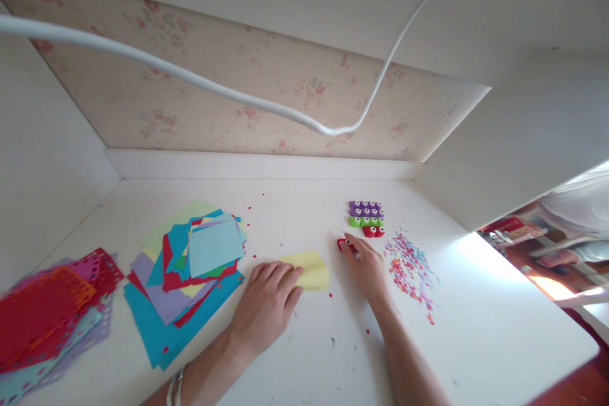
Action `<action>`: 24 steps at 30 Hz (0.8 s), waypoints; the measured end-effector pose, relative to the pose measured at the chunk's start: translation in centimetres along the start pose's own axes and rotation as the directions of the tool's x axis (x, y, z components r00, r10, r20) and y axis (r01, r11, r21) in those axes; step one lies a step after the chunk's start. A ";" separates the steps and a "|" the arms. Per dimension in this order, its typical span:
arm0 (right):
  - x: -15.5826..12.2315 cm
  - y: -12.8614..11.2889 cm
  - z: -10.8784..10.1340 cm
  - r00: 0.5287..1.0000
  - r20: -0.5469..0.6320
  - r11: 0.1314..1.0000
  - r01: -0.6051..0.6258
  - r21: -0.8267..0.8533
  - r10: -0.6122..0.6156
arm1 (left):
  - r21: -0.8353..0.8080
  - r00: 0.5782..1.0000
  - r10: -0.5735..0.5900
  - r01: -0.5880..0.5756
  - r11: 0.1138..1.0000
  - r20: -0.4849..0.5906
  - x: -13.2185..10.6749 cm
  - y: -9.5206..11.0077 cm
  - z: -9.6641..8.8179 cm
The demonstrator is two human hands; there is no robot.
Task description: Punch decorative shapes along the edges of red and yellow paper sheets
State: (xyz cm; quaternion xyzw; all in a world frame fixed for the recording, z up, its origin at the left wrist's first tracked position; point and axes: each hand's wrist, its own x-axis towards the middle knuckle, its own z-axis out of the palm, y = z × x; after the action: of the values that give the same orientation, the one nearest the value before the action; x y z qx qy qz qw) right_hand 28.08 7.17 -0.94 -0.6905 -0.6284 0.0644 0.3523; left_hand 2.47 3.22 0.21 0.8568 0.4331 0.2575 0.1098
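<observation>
My left hand lies flat on the white desk, fingers stretched out, fingertips resting on the near edge of a curled yellow paper sheet. My right hand is to the right of the sheet, fingers pinched on a small red paper punch. Just beyond it stands a cluster of small purple, green and red punches. A scatter of coloured paper bits lies right of my right hand.
A stack of plain coloured sheets sits left of my left hand. Punched red, orange and purple sheets lie at the far left. A white cable hangs across the view. White walls enclose the desk.
</observation>
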 end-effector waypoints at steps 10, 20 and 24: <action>-0.9 -2.8 1.4 0.978 0.106 0.880 -0.210 0.426 0.182 | -0.005 1.000 0.004 -0.004 1.000 0.024 -0.4 -0.8 0.2; -0.9 -3.0 0.5 0.998 0.051 0.977 -0.036 0.210 0.026 | 0.033 0.998 -0.042 0.041 0.999 0.050 -0.4 -0.5 0.2; -0.5 -2.1 0.7 0.999 -0.017 0.995 0.028 0.098 -0.027 | 0.037 0.997 -0.052 0.050 0.998 0.063 -0.4 -0.3 0.1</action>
State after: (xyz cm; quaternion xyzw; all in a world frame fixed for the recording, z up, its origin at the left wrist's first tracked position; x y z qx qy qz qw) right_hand 25.89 6.94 -0.43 -0.6641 -0.6311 0.0848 0.3917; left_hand 2.12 3.11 -0.15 0.8550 0.4555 0.2196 0.1148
